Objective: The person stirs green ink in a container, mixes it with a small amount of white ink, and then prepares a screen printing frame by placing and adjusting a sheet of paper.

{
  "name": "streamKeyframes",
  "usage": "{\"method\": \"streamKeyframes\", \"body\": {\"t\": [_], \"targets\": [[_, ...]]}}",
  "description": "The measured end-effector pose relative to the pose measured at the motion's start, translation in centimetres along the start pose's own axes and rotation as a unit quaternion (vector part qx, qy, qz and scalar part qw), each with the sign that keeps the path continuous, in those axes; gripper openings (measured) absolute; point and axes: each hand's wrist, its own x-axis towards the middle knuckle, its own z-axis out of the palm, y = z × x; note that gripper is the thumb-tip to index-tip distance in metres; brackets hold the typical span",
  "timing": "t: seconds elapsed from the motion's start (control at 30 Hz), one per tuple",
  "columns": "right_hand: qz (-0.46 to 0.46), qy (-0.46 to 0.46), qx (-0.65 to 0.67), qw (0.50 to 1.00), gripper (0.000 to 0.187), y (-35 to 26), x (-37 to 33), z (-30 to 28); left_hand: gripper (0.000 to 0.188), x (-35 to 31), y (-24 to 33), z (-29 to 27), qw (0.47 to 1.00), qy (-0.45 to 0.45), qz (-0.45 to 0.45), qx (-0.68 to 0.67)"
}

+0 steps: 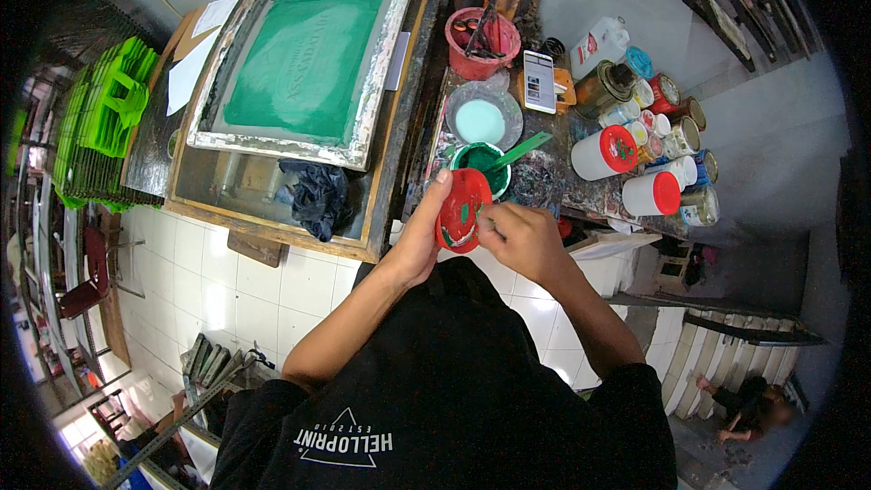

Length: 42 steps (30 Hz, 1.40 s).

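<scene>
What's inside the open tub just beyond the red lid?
Dark green paint, with a green stick leaning out over the tub's rim. The red lid in the left hand covers part of the near side; the stick's tip and the bottom cannot be seen.

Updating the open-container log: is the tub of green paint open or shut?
Open: no lid covers the tub of green paint, and a green spatula sticks out past its rim.

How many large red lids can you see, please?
3: one lid in the left hand, a second lid on a white tub at right, a third lid on the neighbouring tub; others may be hidden.
</scene>
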Motion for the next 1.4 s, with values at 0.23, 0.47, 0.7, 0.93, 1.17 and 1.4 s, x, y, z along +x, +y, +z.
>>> {"method": "streamKeyframes", "body": {"t": [0.23, 0.47, 0.7, 0.93, 1.17, 1.4], "targets": [[0.207, 0.021, 0.18, 0.961, 0.009, -0.3, -0.1, 0.1, 0.069, 0.2, 0.5, -0.1, 1.0, -0.023, 0.0, 0.016], [0.336, 0.027, 0.334, 0.88, 0.012, -0.1, 0.5, -0.3, 0.064, 0.4, 0.6, 0.1, 1.0, -0.023, -0.002, -0.005], [0.431, 0.032, 0.529, 0.73, 0.014, 1.3, 0.5, -1.9, 0.066, 0.8, 0.6, 0.0, 0.997, -0.054, -0.039, -0.041], [0.386, 0.098, 0.671, 0.625, 0.011, 2.8, -1.3, -3.5, 0.064, 1.9, 0.4, 0.5, 0.985, -0.091, -0.055, -0.138], [0.398, 0.331, 0.499, 0.695, 0.021, 10.9, -3.0, -9.5, 0.081, 1.7, 1.5, 0.2, 0.973, -0.149, -0.065, -0.164], [0.487, 0.321, 0.243, 0.775, 0.015, 23.6, -6.1, -12.8, 0.084, 1.6, 1.6, -0.1, 0.976, -0.131, -0.056, -0.167]]}}
